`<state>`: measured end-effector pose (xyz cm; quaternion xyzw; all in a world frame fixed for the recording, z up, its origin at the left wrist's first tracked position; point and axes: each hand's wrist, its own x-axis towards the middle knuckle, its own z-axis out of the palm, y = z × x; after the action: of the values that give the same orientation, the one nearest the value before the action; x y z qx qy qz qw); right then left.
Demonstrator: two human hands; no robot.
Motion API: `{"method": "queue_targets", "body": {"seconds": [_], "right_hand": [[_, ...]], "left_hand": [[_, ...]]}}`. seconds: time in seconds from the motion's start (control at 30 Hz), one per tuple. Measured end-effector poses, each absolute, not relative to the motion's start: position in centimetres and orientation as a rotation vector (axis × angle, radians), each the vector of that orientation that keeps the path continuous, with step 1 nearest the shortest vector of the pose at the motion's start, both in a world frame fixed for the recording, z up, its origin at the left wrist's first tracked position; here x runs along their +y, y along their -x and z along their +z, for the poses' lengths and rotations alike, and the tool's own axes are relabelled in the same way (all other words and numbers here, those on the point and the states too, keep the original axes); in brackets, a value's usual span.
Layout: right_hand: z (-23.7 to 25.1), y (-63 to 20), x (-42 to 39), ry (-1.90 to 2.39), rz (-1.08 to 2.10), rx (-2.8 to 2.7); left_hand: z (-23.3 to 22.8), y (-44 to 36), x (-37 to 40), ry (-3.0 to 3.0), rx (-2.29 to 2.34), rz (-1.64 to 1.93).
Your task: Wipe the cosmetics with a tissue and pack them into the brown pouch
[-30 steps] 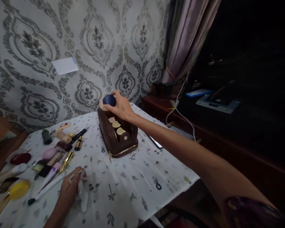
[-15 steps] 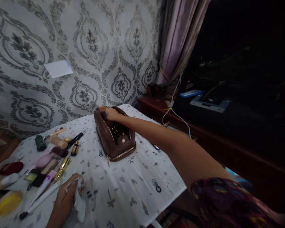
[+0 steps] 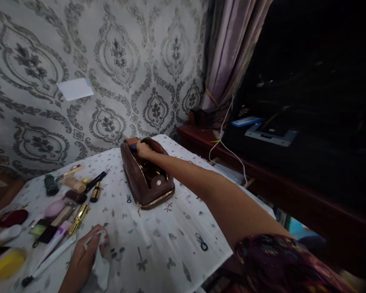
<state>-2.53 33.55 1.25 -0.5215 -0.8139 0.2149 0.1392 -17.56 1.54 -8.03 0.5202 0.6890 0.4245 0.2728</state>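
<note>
Fingers closed on a dark blue item (image 3: 133, 146), mostly hidden, the right hand (image 3: 144, 151) reaches inside the far end of the open brown bag (image 3: 130, 173). The left hand (image 3: 87, 249), nearer, grips a crumpled white tissue (image 3: 101, 269).

Home — patterned wallpaper (image 3: 158, 24), mauve curtain (image 3: 224, 53)

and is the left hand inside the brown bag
No, the left hand is outside the brown bag, holding a crumpled white tissue.

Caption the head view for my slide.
Right grip holds a dark blue item in the open brown bag; left grip holds a white cloth or tissue near scattered cosmetics.
</note>
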Motion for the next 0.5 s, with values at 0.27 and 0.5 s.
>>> {"method": "queue_targets", "body": {"seconds": [0.27,0.5], "right_hand": [[1.5,2.2,33.7,1.492,0.639,-2.357],[1.9,1.9,32.9,1.492,0.636,-2.344]], "left_hand": [[-7.6,17.1,1.4,-1.417,1.768,1.126],[-6.9,16.9,1.3,-1.407,1.768,1.074]]}}
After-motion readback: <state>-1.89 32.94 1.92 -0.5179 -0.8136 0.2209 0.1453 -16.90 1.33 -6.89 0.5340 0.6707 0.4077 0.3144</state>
